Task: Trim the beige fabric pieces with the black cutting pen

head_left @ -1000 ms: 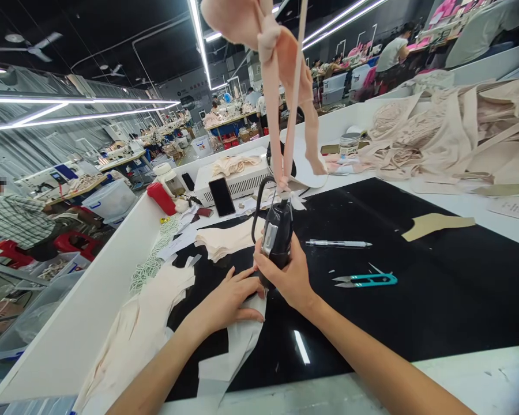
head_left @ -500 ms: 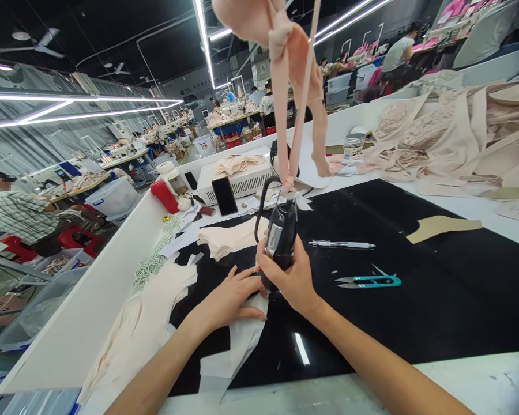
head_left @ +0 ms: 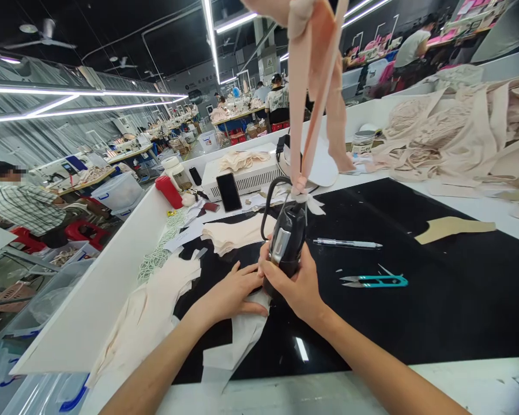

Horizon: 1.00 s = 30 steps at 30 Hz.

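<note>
A pale fabric pile (head_left: 151,305) overlaps the black panel's (head_left: 436,305) left edge. The left hand (head_left: 233,291) lies with fingers spread on a pale sheet (head_left: 242,341) reaching the panel's front edge. Beside it, the right hand (head_left: 300,285) grips an upright black tool (head_left: 294,230) left of the panel's middle. Farther right lie a pen (head_left: 348,244) and teal snips (head_left: 383,281).

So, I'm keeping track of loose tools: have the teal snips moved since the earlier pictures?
No. Judged against the black mat, the teal snips show no shift in any direction; the whole view shifted instead.
</note>
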Each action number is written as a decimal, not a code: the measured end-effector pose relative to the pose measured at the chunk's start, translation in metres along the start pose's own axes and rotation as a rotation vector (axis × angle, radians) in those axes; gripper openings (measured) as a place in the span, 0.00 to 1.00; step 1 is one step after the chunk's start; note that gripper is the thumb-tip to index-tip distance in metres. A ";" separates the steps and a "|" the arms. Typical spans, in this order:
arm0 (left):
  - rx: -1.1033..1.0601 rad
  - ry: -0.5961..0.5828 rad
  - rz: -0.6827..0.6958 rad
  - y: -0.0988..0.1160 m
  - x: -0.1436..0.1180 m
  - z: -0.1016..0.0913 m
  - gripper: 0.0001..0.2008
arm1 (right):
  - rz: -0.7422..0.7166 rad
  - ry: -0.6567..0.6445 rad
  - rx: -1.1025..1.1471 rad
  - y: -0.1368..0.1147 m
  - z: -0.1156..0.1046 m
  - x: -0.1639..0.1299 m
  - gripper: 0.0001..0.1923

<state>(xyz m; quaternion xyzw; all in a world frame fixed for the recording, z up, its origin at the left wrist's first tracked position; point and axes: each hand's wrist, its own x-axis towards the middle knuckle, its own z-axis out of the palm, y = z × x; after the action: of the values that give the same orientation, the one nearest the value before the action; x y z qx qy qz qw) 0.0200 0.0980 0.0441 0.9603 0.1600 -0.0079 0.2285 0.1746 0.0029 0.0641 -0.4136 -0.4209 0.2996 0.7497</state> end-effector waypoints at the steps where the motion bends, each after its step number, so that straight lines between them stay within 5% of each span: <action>1: 0.005 0.001 -0.002 0.000 0.000 0.000 0.36 | -0.002 -0.002 -0.003 0.000 0.000 -0.001 0.14; 6: -0.002 0.014 0.005 0.002 -0.001 -0.001 0.45 | -0.013 0.001 -0.027 0.005 0.001 -0.005 0.13; 14: 0.061 0.035 0.047 0.001 -0.002 -0.002 0.45 | -0.011 -0.016 -0.046 0.004 0.001 -0.004 0.14; 17: 0.167 0.117 0.041 0.008 -0.014 0.001 0.38 | -0.003 -0.010 -0.049 -0.001 0.000 -0.003 0.14; 23: 0.355 0.328 -0.022 0.045 -0.044 0.029 0.02 | 0.006 0.031 -0.082 -0.008 -0.008 0.001 0.16; 30: 0.288 0.292 0.023 0.037 -0.067 0.041 0.13 | -0.007 -0.003 -0.044 -0.009 -0.009 0.003 0.15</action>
<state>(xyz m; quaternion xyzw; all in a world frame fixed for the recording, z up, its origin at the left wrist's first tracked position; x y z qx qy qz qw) -0.0301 0.0285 0.0297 0.9757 0.1777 0.1111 0.0633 0.1849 -0.0025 0.0703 -0.4281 -0.4297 0.2884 0.7409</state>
